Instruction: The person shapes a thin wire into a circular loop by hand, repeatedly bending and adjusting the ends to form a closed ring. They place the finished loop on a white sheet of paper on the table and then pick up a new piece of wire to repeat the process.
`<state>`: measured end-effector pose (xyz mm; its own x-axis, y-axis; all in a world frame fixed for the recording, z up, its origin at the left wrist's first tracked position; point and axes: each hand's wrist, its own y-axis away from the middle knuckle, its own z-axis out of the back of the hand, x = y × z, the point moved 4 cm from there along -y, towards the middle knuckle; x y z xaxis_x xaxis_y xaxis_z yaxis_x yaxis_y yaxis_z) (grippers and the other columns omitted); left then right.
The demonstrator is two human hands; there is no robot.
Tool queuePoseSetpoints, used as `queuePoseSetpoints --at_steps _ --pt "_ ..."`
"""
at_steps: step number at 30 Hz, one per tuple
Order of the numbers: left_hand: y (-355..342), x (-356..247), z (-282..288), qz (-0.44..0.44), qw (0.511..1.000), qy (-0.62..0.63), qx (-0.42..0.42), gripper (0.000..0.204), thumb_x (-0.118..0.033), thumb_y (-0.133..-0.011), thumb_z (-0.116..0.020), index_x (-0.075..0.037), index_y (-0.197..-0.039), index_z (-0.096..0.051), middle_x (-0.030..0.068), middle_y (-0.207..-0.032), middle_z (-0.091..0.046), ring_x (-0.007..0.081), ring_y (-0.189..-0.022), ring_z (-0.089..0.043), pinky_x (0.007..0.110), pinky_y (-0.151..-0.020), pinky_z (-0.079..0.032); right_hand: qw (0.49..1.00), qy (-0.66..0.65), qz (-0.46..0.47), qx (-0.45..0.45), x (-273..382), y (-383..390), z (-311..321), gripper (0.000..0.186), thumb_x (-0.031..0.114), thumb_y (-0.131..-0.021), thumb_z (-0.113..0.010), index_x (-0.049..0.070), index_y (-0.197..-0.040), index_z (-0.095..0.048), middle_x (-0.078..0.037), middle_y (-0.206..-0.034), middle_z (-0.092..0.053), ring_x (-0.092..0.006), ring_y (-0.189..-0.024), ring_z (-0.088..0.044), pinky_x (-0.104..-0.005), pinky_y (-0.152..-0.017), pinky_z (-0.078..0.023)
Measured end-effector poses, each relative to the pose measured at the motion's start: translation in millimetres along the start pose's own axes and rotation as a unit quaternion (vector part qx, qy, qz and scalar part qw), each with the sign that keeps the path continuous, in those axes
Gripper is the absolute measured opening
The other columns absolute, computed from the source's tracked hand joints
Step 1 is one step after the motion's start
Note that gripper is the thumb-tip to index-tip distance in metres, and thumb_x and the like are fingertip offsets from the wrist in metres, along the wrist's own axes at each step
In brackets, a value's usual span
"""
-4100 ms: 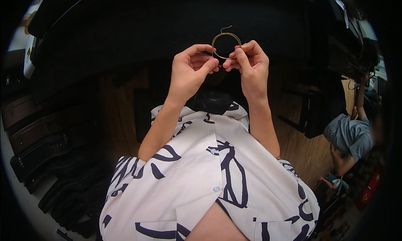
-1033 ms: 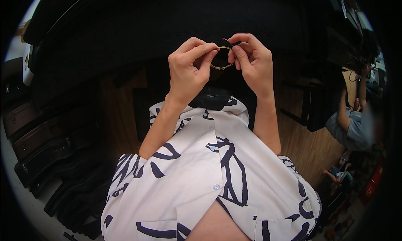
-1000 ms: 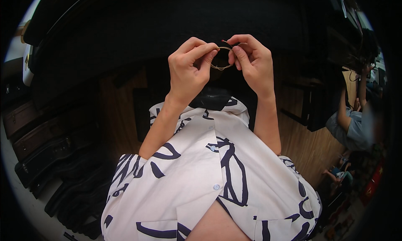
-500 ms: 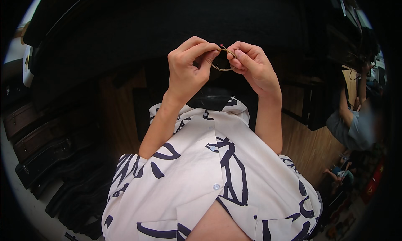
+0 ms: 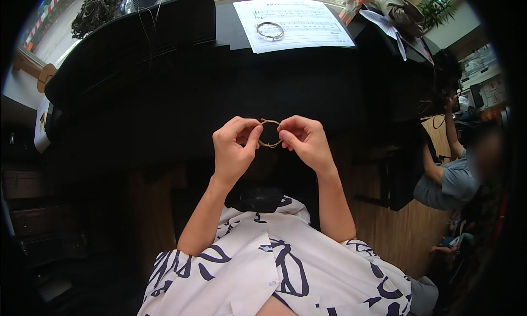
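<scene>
My left hand (image 5: pixel 233 148) and my right hand (image 5: pixel 307 143) hold a small coil of brass-coloured wire (image 5: pixel 270 145) between their thumbs and fingers, one at each side. A small red tip shows at the coil's upper left, and strands look twisted round the ring. Both hands are in front of a black desk-like surface (image 5: pixel 285 80). Beyond them, on that surface, a second, silver wire coil (image 5: pixel 272 38) lies on a printed sheet of music (image 5: pixel 324 20).
Dark hard cases (image 5: pixel 22 181) stand at the left. A person in a grey shirt (image 5: pixel 447 190) is at the right. Papers (image 5: pixel 384 28) and crumpled beige cloth (image 5: pixel 401 9) lie at the back right, near a green plant (image 5: pixel 436 9). A window shows along the back left.
The view has tilted up, bringing the sheet, silver coil and window into sight. The held coil is smaller than at first, and my right fingers have shifted onto its right side.
</scene>
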<state>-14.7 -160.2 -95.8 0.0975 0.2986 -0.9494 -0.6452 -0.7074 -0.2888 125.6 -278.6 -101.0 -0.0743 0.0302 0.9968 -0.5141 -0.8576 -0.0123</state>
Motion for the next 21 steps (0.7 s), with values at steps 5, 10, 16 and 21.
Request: queuePoseSetpoints --at_steps 5,10,16,21 --pt "-54.9 17.9 -10.7 -0.064 0.997 -0.05 -0.018 0.013 -0.008 -0.092 -0.068 0.002 -0.1 -0.07 0.008 -0.08 -0.07 0.0127 -0.066 -0.067 0.024 -0.056 -0.05 0.993 0.044 0.094 -0.062 39.3 -67.1 44.6 0.01 0.002 -0.091 -0.065 -0.003 -0.098 -0.071 -0.007 -0.079 -0.069 -0.0103 -0.065 -0.065 -0.022 -0.057 -0.051" --pt "-58.3 30.1 -9.6 -0.092 0.988 -0.112 -0.051 0.01 -0.004 -0.088 -0.068 0.001 -0.096 -0.071 0.0087 -0.082 -0.07 0.0139 -0.063 -0.065 0.024 -0.055 -0.048 0.988 -0.036 0.082 -0.125 51.3 -155.6 93.8 0.016 0.007 -0.091 -0.067 -0.005 -0.101 -0.07 -0.009 -0.084 -0.07 -0.0122 -0.072 -0.067 -0.0228 -0.065 -0.054" --pt "-52.9 26.6 -3.8 -0.095 0.99 -0.087 -0.054 0.007 0.0 -0.087 -0.065 0.003 -0.091 -0.07 0.0121 -0.079 -0.067 0.0203 -0.062 -0.064 0.03 -0.056 -0.05 0.988 -0.006 0.04 -0.152 24.6 -215.6 129.0 0.028 0.01 -0.09 -0.07 -0.013 -0.106 -0.066 -0.015 -0.089 -0.07 -0.0181 -0.078 -0.07 -0.0253 -0.071 -0.058" --pt "-51.3 33.0 2.4 -0.108 0.991 -0.054 -0.051 0.005 0.001 -0.087 -0.066 0.002 -0.09 -0.07 0.0098 -0.079 -0.068 0.015 -0.06 -0.063 0.025 -0.053 -0.048 0.989 0.024 0.035 -0.144 18.6 -221.6 135.5 0.032 0.014 -0.091 -0.07 -0.012 -0.108 -0.066 -0.015 -0.09 -0.069 -0.0187 -0.078 -0.07 -0.0254 -0.071 -0.058"
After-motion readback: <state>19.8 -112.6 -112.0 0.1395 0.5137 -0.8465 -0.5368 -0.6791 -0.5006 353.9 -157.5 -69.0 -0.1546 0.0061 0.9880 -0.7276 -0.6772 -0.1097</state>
